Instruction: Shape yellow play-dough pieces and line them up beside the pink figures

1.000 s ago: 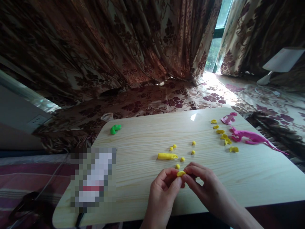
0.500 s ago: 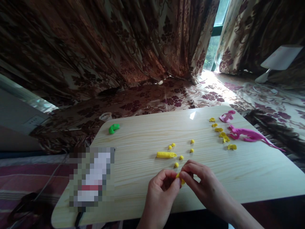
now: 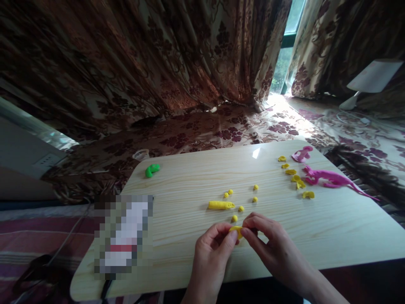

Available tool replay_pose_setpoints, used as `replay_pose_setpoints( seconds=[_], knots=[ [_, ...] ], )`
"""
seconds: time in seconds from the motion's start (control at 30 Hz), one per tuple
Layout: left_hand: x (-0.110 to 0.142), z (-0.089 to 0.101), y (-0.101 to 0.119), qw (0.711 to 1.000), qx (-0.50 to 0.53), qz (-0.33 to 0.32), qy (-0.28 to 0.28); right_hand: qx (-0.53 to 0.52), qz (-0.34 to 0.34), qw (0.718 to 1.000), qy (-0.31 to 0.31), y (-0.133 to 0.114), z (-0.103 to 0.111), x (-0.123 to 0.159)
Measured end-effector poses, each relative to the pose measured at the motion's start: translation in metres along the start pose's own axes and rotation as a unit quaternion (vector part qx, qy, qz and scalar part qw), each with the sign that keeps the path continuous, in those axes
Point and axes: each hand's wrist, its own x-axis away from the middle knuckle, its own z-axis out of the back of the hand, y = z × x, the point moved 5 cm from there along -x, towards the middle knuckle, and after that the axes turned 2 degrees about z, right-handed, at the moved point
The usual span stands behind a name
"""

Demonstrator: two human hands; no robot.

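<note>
Between my fingertips, above the near part of the table, is a small flattened piece of yellow modelling clay (image 3: 236, 231). My left hand (image 3: 215, 249) pinches its left side with thumb and forefinger. The thumb and fingers of my right hand (image 3: 268, 242) are closed on its right edge. Just beyond lies a yellow clay ball (image 3: 234, 218), with another yellow ball (image 3: 241, 209) behind it. A yellow clay roll (image 3: 220, 205) with a pinched, hollowed right end rests farther left. Several more small yellow balls (image 3: 255, 199) are scattered behind it.
Shaped yellow clay pieces (image 3: 290, 172) lie at the right, beside a pink clay figure (image 3: 332, 177) and a paler pink one (image 3: 302, 154). A green clay piece (image 3: 152, 170) sits at the table's (image 3: 183, 177) far left corner. A blurred-out device (image 3: 126, 236) with a cable lies left.
The yellow piece in my fingers has been turned and now shows a broader, flatter face. Both hands stay nearly in place; the things on the table have not moved.
</note>
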Motion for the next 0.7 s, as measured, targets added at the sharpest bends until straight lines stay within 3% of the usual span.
replay_pose_setpoints(
  seconds=[0.17,0.33,0.5,0.7],
  knots=[
    [-0.003,0.002,-0.005,1.000,0.003,-0.002,0.011,0.002,-0.024,1.000,-0.004,0.004,0.000,0.000],
    [-0.006,0.000,-0.011,0.999,-0.025,0.014,-0.036,0.015,-0.013,1.000,0.002,0.003,-0.001,-0.001],
    [-0.003,0.001,-0.008,1.000,0.017,0.009,0.004,0.006,-0.025,1.000,0.013,0.003,-0.001,0.000],
    [-0.002,-0.002,-0.009,0.998,0.065,0.007,0.011,-0.009,-0.020,1.000,0.011,0.002,-0.002,0.002]
  ],
)
